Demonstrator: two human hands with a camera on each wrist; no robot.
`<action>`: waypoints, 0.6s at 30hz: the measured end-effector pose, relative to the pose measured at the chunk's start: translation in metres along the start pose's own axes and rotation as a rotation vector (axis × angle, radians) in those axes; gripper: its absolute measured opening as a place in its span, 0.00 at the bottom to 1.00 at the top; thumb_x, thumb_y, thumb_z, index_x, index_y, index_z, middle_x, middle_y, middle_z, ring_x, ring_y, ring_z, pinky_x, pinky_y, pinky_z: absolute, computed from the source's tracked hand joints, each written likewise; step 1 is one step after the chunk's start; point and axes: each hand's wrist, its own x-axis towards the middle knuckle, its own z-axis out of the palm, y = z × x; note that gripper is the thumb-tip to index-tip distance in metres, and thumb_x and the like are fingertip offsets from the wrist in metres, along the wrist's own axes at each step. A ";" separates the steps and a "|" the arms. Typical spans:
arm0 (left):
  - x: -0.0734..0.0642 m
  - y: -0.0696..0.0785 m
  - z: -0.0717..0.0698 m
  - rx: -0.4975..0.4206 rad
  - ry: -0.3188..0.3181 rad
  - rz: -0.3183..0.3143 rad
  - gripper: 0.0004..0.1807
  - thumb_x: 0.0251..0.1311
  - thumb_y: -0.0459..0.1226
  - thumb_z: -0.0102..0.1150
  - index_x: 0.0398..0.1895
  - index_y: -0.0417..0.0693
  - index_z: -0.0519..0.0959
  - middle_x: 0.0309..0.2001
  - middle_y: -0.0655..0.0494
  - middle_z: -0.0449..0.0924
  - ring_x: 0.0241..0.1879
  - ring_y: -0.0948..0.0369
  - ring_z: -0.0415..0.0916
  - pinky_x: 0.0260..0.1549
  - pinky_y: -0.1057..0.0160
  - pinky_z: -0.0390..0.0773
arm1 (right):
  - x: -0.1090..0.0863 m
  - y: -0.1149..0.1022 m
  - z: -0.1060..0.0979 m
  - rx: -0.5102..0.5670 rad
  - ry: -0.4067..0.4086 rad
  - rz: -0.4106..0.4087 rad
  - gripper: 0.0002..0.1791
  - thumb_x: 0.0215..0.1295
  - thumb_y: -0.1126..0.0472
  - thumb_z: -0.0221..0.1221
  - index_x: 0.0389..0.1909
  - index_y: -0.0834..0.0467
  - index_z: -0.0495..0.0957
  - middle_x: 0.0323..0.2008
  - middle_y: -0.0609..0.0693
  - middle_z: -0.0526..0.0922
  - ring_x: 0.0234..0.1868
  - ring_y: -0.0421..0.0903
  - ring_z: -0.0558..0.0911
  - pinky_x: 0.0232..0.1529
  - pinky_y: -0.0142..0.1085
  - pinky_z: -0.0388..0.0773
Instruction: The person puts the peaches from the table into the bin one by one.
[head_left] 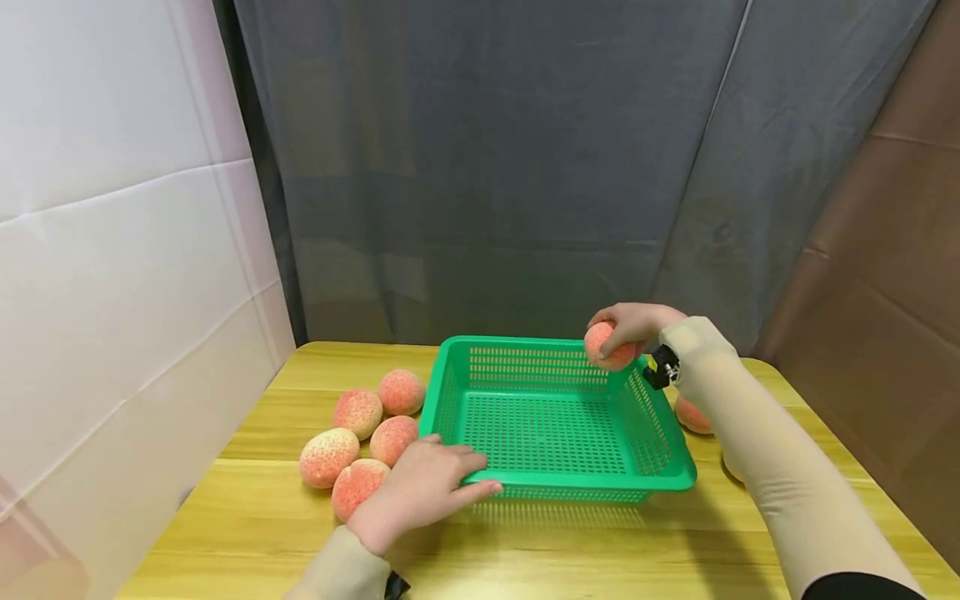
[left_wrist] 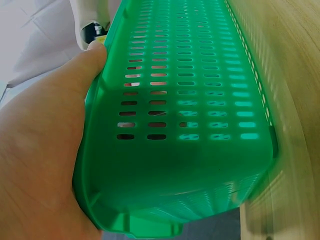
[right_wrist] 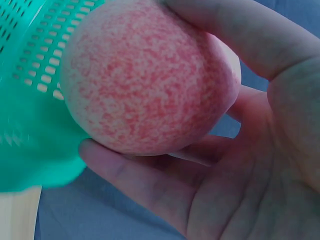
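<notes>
A rectangular green plastic basket (head_left: 555, 481) with slotted walls stands on the table, and no fruit shows inside it. My left hand (head_left: 427, 492) grips the rim at its near left corner, thumb along the front edge and fingers over the rim. At the far right corner my right hand (head_left: 639, 322) holds a pink speckled peach (head_left: 608, 353) just above the rim. In the right wrist view, thumb and fingers curl around that peach (right_wrist: 150, 80), with the basket wall (right_wrist: 30, 150) close behind it.
Several peaches (head_left: 328, 457) lie grouped on the wooden table (head_left: 247, 508) left of the basket. Right of it, another peach (head_left: 693, 417) shows, and a pale round thing (head_left: 731, 468) is partly hidden by my right sleeve. A grey curtain (head_left: 480, 167) hangs behind the table.
</notes>
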 end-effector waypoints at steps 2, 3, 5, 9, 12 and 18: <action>0.000 0.000 0.000 -0.001 0.000 -0.001 0.23 0.67 0.63 0.41 0.20 0.62 0.65 0.18 0.71 0.58 0.18 0.71 0.57 0.27 0.65 0.59 | 0.007 -0.004 0.004 0.024 -0.005 -0.004 0.36 0.59 0.62 0.65 0.67 0.64 0.63 0.55 0.62 0.71 0.47 0.54 0.75 0.41 0.47 0.78; 0.000 0.000 0.000 -0.001 -0.001 -0.002 0.24 0.67 0.63 0.41 0.20 0.62 0.65 0.17 0.70 0.58 0.18 0.71 0.56 0.27 0.65 0.59 | 0.010 -0.006 0.006 0.027 -0.004 -0.004 0.36 0.59 0.62 0.65 0.67 0.64 0.63 0.55 0.62 0.71 0.46 0.53 0.75 0.41 0.47 0.78; 0.000 0.000 0.000 -0.001 -0.002 -0.005 0.24 0.67 0.63 0.41 0.20 0.62 0.64 0.17 0.70 0.57 0.18 0.70 0.55 0.27 0.65 0.58 | 0.015 -0.008 0.009 0.024 -0.010 -0.005 0.37 0.58 0.62 0.65 0.68 0.63 0.63 0.55 0.61 0.71 0.46 0.53 0.75 0.41 0.48 0.78; 0.001 0.000 0.001 -0.001 -0.005 -0.008 0.24 0.67 0.64 0.41 0.20 0.62 0.64 0.17 0.70 0.57 0.18 0.70 0.55 0.27 0.65 0.59 | 0.024 -0.011 0.017 -0.030 -0.014 -0.017 0.38 0.58 0.61 0.66 0.68 0.63 0.62 0.57 0.62 0.70 0.48 0.53 0.76 0.40 0.47 0.79; 0.001 0.001 0.002 -0.002 -0.009 -0.011 0.24 0.67 0.64 0.41 0.20 0.62 0.65 0.17 0.70 0.57 0.18 0.70 0.55 0.27 0.65 0.59 | 0.029 -0.015 0.023 -0.048 -0.023 -0.030 0.38 0.58 0.60 0.66 0.68 0.63 0.63 0.57 0.61 0.71 0.49 0.53 0.76 0.39 0.45 0.79; 0.002 0.001 0.004 -0.013 -0.016 -0.013 0.24 0.67 0.64 0.40 0.20 0.63 0.64 0.17 0.70 0.57 0.17 0.70 0.54 0.26 0.65 0.58 | 0.038 -0.022 0.032 -0.061 -0.054 -0.059 0.37 0.57 0.60 0.66 0.67 0.62 0.65 0.54 0.58 0.74 0.46 0.51 0.76 0.36 0.43 0.78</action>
